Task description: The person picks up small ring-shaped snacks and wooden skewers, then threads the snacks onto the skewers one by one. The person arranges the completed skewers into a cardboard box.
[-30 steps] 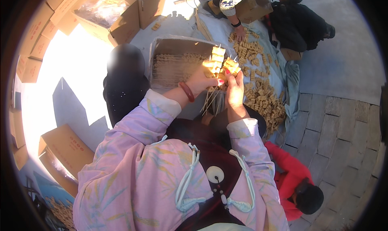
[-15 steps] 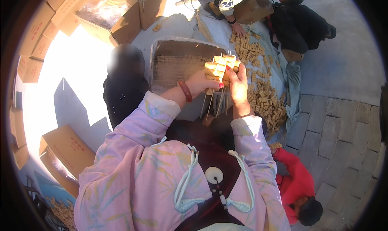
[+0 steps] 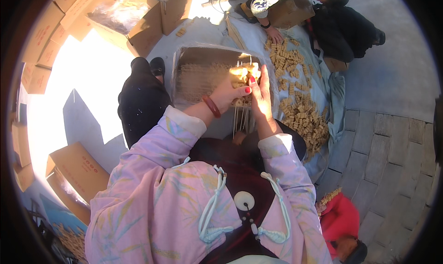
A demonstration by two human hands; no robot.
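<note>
Above a plastic-lined box [image 3: 221,54], my two hands press a bunch of skewers [image 3: 243,74] together. Short golden-brown, ridged pieces are threaded on the skewers, and their bare sticks hang down below the hands. My left hand [image 3: 230,94] closes round the bunch from the left, its thumb across the front. On the other side my right hand [image 3: 261,95] grips it, with the fingers upright and the thumb on the pieces. Rows of similar skewers [image 3: 196,81] lie in the box, blurred by shade. How many skewers I hold cannot be made out.
A heap of loose skewers [image 3: 304,125] spreads over a pale sheet [image 3: 339,97] at my right. Beyond it a co-worker's hand [image 3: 274,34] reaches into the heap. A person in red [image 3: 339,215] is at the lower right. Cardboard boxes [image 3: 78,171] stand along the left.
The bunch has moved slightly left and is squeezed tighter, its sticks closer together. My right hand has shifted left with it. The person in red has moved lower.
</note>
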